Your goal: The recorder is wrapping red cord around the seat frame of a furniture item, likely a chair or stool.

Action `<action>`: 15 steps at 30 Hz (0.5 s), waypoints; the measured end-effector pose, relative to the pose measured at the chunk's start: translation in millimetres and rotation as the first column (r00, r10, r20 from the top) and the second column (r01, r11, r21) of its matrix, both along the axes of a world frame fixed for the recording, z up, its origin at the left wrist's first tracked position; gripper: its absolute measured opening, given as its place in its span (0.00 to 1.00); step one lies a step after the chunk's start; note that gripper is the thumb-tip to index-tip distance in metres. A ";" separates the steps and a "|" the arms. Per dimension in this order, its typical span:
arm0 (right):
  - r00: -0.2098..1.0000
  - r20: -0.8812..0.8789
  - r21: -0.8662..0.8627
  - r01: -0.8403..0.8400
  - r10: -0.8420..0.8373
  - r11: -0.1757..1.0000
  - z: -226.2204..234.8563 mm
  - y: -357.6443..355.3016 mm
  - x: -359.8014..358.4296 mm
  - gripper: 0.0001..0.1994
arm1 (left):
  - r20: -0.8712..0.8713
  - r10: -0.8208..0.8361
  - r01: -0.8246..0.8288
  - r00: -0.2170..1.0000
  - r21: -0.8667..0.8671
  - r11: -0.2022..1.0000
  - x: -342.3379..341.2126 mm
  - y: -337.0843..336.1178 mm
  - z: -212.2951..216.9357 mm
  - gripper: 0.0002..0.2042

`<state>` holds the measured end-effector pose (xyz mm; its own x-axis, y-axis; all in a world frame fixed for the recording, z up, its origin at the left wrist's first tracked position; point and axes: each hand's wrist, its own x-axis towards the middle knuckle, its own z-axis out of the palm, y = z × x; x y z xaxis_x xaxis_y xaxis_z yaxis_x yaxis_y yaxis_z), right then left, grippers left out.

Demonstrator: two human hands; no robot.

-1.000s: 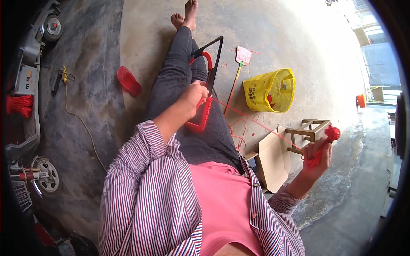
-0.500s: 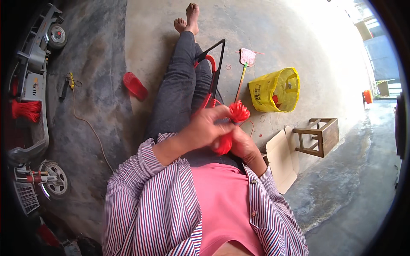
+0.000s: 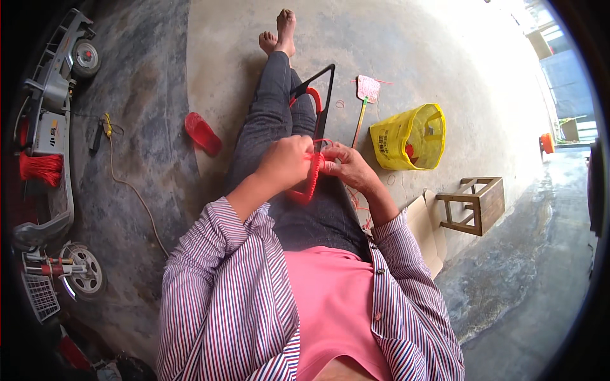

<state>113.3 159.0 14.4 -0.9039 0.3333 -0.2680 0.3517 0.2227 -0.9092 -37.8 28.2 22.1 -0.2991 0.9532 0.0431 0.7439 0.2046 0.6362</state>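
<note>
Above my lap both hands work close together on a red knotted cord (image 3: 314, 176), whose ridged braid hangs in a loop below my fingers. My left hand (image 3: 286, 163) is closed around its left side, knuckles up. The thumb and fingers of my right hand (image 3: 347, 166) pinch the cord from the right. A black angular frame (image 3: 329, 95) rises from between my hands over my legs, with a red curved piece (image 3: 315, 96) beside it. Thin red strands (image 3: 357, 202) trail beneath my right wrist. The fingertips partly hide the cord.
A yellow bag (image 3: 394, 143) stands on the floor to the right, with a fly swatter (image 3: 367, 89) beyond it. Further right are a wooden stool (image 3: 486, 197) and cardboard (image 3: 427, 232). On the left lie a red slipper (image 3: 203, 133) and a cable (image 3: 136, 193), near a parked vehicle (image 3: 51, 133).
The shiny red bundle that was between my hands no longer shows. Both hands have moved up toward the frame's lower end, and they now grip the knotted cord.
</note>
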 end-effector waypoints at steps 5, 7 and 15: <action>0.896 -0.243 -0.153 0.342 -0.371 0.927 -8.4 13.6 27.1 0.09 | 0.447 0.111 -0.186 0.888 0.127 0.974 -4.2 11.8 -23.2 0.10; 0.748 -0.428 -0.224 0.456 -0.507 0.861 12.6 24.9 42.4 0.08 | 0.736 0.148 -0.248 0.661 0.028 0.968 -10.9 18.8 -35.2 0.13; 0.304 -0.505 -0.838 0.051 -0.808 0.543 60.3 64.2 143.6 0.04 | 0.990 0.140 -0.067 -0.009 -0.140 0.988 7.5 16.4 -26.8 0.15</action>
<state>256.9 223.2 74.8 -0.5126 0.8499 0.1222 -0.7469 -0.3712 -0.5516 -30.3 44.6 -4.7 -0.1038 0.8969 -0.4298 -0.6554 0.2634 0.7079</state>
